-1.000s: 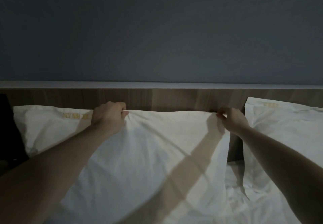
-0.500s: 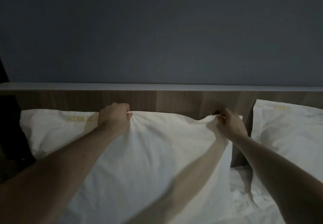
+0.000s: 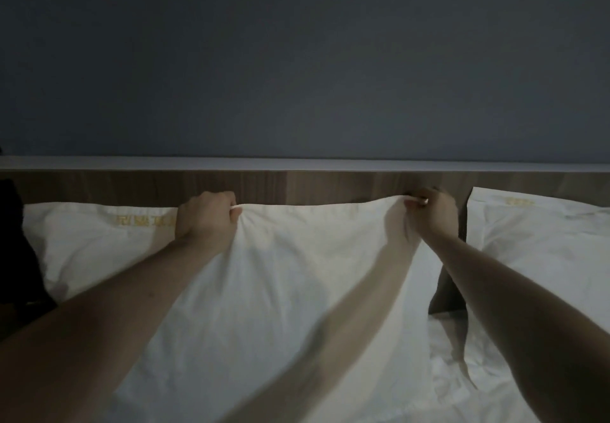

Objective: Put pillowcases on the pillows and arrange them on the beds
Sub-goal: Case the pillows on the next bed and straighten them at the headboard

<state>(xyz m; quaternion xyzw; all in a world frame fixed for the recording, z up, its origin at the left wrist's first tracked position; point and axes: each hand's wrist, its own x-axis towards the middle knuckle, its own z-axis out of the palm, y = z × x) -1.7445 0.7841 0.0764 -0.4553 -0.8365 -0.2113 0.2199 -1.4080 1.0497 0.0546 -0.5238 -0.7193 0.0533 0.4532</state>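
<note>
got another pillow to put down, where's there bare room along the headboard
Little room. The held pillow overlaps the left pillow. One narrow gap shows between it and the right pillow, against the headboard. Bare sheet lies below that gap.

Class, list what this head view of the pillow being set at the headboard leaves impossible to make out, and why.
- Gold embroidery on the left pillow: blurred, partly behind the left hand.
- Front pillow: lower edge cut off by frame bottom.
- Dark object: cropped, too dim.
- Right hand fingertips: buried in fabric.
</note>
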